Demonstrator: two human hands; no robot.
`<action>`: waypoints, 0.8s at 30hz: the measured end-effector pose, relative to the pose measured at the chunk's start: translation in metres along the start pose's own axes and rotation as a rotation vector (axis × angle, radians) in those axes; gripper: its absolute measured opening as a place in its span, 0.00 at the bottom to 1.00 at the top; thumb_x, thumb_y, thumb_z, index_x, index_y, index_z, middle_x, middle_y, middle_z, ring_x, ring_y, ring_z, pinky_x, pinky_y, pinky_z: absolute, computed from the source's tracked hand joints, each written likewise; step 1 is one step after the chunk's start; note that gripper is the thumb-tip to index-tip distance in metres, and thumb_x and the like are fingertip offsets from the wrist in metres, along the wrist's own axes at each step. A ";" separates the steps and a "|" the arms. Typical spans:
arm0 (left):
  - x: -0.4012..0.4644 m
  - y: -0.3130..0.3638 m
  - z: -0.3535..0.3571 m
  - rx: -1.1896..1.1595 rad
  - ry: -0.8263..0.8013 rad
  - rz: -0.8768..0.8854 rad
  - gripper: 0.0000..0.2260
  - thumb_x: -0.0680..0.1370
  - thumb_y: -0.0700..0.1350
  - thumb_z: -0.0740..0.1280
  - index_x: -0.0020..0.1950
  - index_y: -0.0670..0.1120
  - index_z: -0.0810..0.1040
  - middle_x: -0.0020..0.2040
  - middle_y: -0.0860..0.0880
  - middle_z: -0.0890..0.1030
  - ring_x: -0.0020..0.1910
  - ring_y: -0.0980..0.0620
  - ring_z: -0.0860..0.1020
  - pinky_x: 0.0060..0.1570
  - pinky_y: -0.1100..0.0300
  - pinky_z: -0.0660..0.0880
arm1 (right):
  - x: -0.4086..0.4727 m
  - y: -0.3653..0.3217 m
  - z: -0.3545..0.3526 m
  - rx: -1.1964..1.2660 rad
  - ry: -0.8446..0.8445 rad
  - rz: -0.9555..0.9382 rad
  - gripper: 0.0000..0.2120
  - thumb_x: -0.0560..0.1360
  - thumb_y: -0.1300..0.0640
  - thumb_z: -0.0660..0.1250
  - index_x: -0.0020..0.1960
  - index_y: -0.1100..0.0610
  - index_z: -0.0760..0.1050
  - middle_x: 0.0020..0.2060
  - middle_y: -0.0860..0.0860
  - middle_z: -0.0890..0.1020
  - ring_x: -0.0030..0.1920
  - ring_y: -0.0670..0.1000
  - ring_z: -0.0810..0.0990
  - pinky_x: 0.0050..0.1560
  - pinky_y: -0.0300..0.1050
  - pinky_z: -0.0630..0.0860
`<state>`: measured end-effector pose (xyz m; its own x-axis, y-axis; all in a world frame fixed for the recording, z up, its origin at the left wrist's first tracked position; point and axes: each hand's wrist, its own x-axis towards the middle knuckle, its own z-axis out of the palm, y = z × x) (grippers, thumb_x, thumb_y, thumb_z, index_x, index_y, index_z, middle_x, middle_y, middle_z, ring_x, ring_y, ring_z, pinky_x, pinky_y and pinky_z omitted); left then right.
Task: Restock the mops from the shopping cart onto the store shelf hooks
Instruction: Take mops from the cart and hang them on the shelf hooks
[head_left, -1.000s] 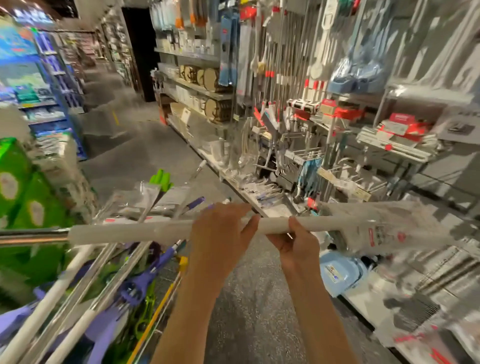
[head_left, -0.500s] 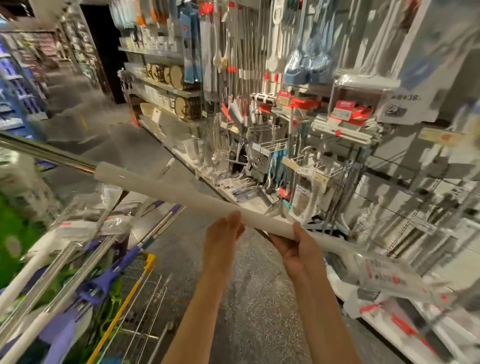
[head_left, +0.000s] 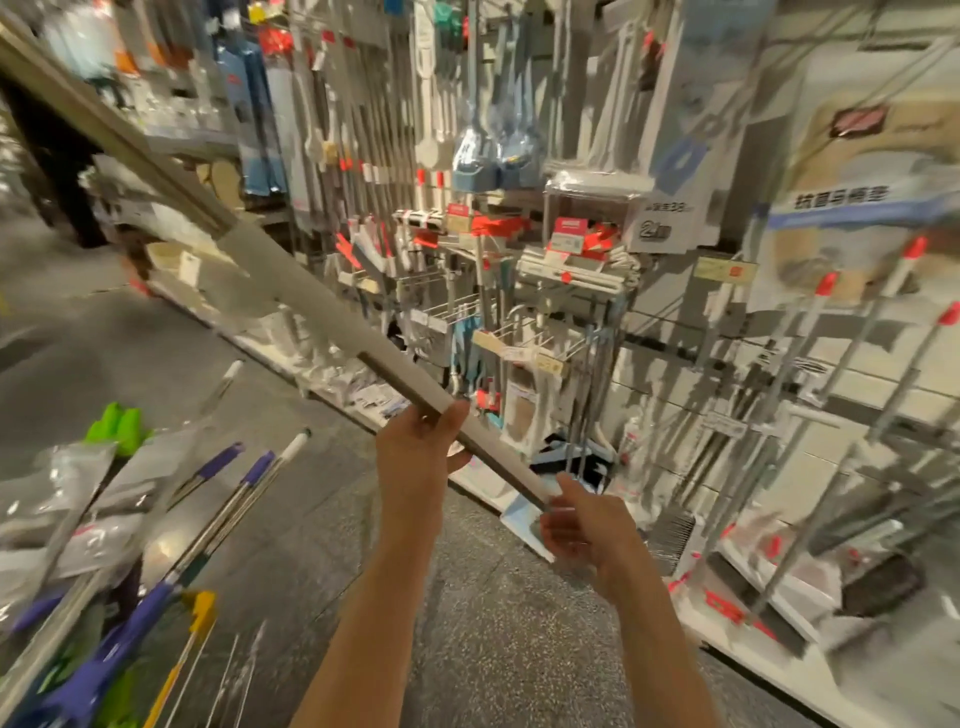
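Both hands grasp one mop pole — left hand wrapped round it, right hand closed lower down, blurred. It slants toward the shelf hooks, not yet hung; more mops wait in the cart.

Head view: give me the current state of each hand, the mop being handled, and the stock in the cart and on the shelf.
Left hand: grips the mop handle, fingers wrapped round it.
Right hand: at the handle's lower end; blurred, grip unclear.
Mop handle: off the cart, tilted up to the left, not on a hook.
Mops in cart: lying slanted, some bagged.
Shelf mops: hanging or leaning on the display.
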<state>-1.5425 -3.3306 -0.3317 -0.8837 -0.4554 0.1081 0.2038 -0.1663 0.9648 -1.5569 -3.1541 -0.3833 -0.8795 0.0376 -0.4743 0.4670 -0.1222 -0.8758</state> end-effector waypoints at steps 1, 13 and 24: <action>0.007 0.000 0.006 0.002 -0.015 -0.014 0.04 0.76 0.42 0.74 0.49 0.42 0.84 0.43 0.43 0.86 0.46 0.48 0.86 0.42 0.51 0.84 | 0.003 -0.004 -0.001 -0.053 0.047 -0.100 0.14 0.80 0.52 0.68 0.46 0.64 0.81 0.38 0.62 0.83 0.34 0.57 0.80 0.33 0.44 0.81; 0.087 0.004 0.059 0.073 -0.334 -0.067 0.02 0.73 0.41 0.77 0.42 0.46 0.85 0.37 0.45 0.86 0.38 0.48 0.86 0.41 0.46 0.84 | 0.039 -0.023 0.035 -0.416 0.089 -0.705 0.10 0.82 0.45 0.61 0.52 0.31 0.77 0.45 0.52 0.82 0.46 0.59 0.80 0.42 0.46 0.72; 0.152 -0.003 0.082 0.125 -0.580 0.100 0.14 0.71 0.56 0.76 0.41 0.45 0.84 0.39 0.39 0.84 0.41 0.37 0.84 0.43 0.37 0.81 | 0.076 -0.036 0.061 -0.066 0.331 -0.715 0.12 0.83 0.58 0.63 0.57 0.44 0.81 0.39 0.41 0.84 0.39 0.39 0.80 0.41 0.33 0.73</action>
<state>-1.7117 -3.3274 -0.2980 -0.9557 0.0935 0.2791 0.2779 -0.0267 0.9603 -1.6463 -3.2075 -0.3822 -0.9004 0.3798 0.2124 -0.1876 0.1015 -0.9770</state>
